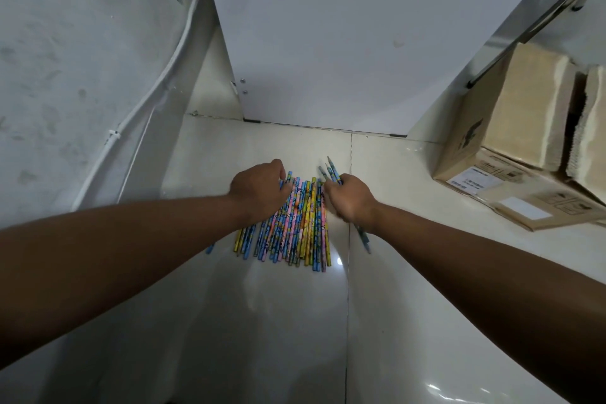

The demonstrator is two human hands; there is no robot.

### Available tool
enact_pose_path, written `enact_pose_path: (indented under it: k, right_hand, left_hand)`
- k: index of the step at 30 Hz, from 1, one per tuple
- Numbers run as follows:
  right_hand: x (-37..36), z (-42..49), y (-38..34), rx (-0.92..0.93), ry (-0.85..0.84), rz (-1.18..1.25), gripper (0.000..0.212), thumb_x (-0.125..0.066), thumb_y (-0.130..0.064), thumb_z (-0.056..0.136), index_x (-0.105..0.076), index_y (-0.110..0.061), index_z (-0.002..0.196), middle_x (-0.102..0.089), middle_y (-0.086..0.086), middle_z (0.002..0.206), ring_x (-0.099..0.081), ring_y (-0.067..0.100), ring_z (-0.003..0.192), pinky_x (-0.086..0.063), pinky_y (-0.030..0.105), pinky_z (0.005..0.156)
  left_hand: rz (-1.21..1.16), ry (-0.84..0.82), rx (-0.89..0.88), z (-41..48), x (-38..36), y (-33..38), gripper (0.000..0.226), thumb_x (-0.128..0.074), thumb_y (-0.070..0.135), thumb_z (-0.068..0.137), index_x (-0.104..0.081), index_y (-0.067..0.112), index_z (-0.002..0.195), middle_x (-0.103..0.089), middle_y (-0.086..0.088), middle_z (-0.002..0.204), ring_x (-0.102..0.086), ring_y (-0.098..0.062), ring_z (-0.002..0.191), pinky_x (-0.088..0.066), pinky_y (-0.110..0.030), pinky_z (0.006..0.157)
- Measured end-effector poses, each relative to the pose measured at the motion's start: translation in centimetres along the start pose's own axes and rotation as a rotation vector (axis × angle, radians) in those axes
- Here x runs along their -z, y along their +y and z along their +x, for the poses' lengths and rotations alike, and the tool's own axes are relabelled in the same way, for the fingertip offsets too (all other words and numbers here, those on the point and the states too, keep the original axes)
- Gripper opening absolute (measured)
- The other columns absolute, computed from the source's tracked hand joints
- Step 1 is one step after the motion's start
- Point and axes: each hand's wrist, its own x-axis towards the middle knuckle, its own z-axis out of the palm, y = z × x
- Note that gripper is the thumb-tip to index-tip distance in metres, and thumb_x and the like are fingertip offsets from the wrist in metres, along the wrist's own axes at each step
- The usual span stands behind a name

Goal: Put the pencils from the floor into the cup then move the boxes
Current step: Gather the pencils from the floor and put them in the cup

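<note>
- Containers: two cardboard boxes sit at the 3 o'clock edge of the view. The upper box [524,102] has its flaps open; its contents cannot be made out. It rests on a flat box [531,203] bearing white labels. No cup appears in the view.
- Task items: a spread of patterned pencils [295,223] lies side by side on the pale tiled floor [278,321] at the centre of the view, tips toward 12 o'clock. Colours are blue, yellow and pink. Count is roughly two dozen or more; an exact figure cannot be read because the pencils overlap.
- Left hand [259,190]: palm down on the 9 o'clock side of the spread, fingers curled over the upper ends of the pencils and touching them. Whether the grip has closed on any pencil cannot be told.
- Right hand [351,200]: grip closed around a small bunch of blue pencils [331,170], about three, whose tips fan out toward 12 o'clock and whose far ends project past the wrist toward 5 o'clock.
- Surroundings: a white panel [360,43] stands at 12 o'clock; a wall with a white cable [154,88] runs along 9 o'clock.
</note>
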Motion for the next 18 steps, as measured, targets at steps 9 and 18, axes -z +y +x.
enact_pose_path:
  k: [9,18]
  right_hand:
    - [-0.5,0.6,1.0,0.017,0.034,-0.33,0.044,-0.086,-0.057,0.079,-0.069,-0.016,0.08,-0.07,-0.003,0.075,-0.067,0.01,0.067,-0.047,0.025,0.051]
    - [-1.5,1.2,1.0,-0.029,-0.033,-0.164,0.032,-0.091,-0.041,0.078,-0.073,-0.015,0.08,-0.073,-0.001,0.077,-0.068,0.012,0.068,-0.051,0.026,0.056]
  left_hand:
    - [0.184,-0.088,0.127,0.5,-0.2,0.2,0.065,-0.061,0.084,0.079,-0.048,0.021,0.088,-0.05,0.005,0.079,-0.051,-0.015,0.07,-0.029,-0.028,0.051]
    - [-0.077,-0.155,0.153,0.6,-0.4,0.7,0.075,-0.092,0.059,0.066,-0.056,0.014,0.114,-0.065,-0.003,0.101,-0.065,-0.022,0.091,-0.056,-0.04,0.077]
